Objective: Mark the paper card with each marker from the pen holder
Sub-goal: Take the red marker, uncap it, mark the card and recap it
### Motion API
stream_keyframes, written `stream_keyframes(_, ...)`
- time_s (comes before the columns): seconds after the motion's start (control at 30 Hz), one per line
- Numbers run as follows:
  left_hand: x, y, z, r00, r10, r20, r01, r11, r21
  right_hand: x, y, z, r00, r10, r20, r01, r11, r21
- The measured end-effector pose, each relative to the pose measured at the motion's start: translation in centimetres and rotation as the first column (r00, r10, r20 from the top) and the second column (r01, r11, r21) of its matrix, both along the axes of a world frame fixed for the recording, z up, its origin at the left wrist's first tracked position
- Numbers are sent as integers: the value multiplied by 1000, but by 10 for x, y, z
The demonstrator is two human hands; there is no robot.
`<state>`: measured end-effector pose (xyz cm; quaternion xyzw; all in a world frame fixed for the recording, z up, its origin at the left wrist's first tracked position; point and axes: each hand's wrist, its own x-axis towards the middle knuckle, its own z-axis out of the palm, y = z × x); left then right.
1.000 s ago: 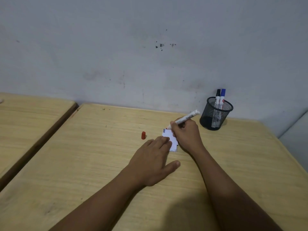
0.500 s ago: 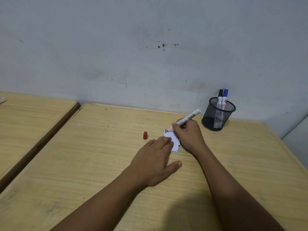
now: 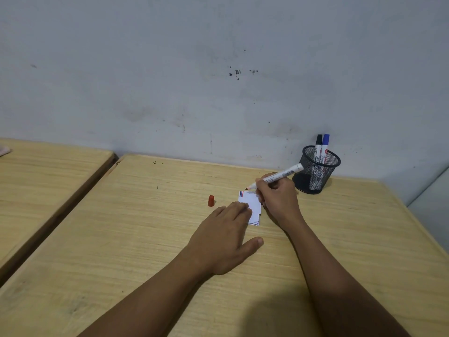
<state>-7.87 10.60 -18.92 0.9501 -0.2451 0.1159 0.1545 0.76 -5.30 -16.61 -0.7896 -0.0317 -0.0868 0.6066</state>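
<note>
A small white paper card [image 3: 252, 203] lies on the wooden table, with short black, blue and red lines at its far left corner. My left hand [image 3: 226, 237] rests flat, fingertips pressing on the card's near left part. My right hand [image 3: 278, 198] grips an uncapped red marker [image 3: 279, 176], whose tip hovers just past the card's far edge near the lines. The marker's red cap [image 3: 211, 200] lies on the table to the left of the card. A black mesh pen holder [image 3: 315, 175] stands at the back right with a black marker [image 3: 317, 147] and a blue marker [image 3: 324, 147] in it.
The table [image 3: 121, 227] meets a grey wall at the back. A second wooden table [image 3: 43, 181] stands to the left across a narrow gap. The right table edge runs diagonally at the far right.
The red marker's tip has slid from over the card's marked corner to just beyond its far edge. My left hand stays pressed on the card.
</note>
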Motion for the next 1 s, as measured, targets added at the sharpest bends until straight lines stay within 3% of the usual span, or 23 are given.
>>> stream_keyframes(0.1, -2, -1, 3, 1000, 10, 13, -9, 1000, -25, -4, -1, 4, 999, -37, -18, 39, 991, 127)
stream_keyframes(0.27, -5, -1, 9, 991, 43, 125, -29, 993, -110, -18, 1, 11, 998, -61, -12, 62, 982, 181)
stream_keyframes(0.4, 7, 10, 15, 904, 332, 269, -288, 938, -193, -34, 4, 27, 999, -44, 17, 39, 975, 217)
stream_keyframes(0.5, 19, 25, 29, 845, 517, 134, -515, 856, -55, -46, 2, 43, 998, -23, 59, 11, 982, 187)
stream_keyframes(0.6, 25, 36, 39, 857, 515, -30, -512, 857, 60, -54, 0, 55, 997, -11, 79, -3, 986, 168)
stream_keyframes(0.7, 23, 38, 43, 861, 508, -30, -505, 860, 72, -61, -3, 66, 996, -1, 84, -12, 988, 156)
stream_keyframes(0.83, 16, 37, 65, 884, 436, -167, -466, 845, -262, -73, -8, 91, 995, 9, 97, -31, 975, 221)
stream_keyframes(0.93, 5, 27, 101, 923, 249, -294, -382, 688, -617, -82, -10, 114, 993, -4, 120, -35, 945, 325)
stream_keyframes(1.0, -7, 17, 127, 947, 97, -306, -307, 553, -775, -91, -11, 129, 989, -2, 146, -52, 931, 360)
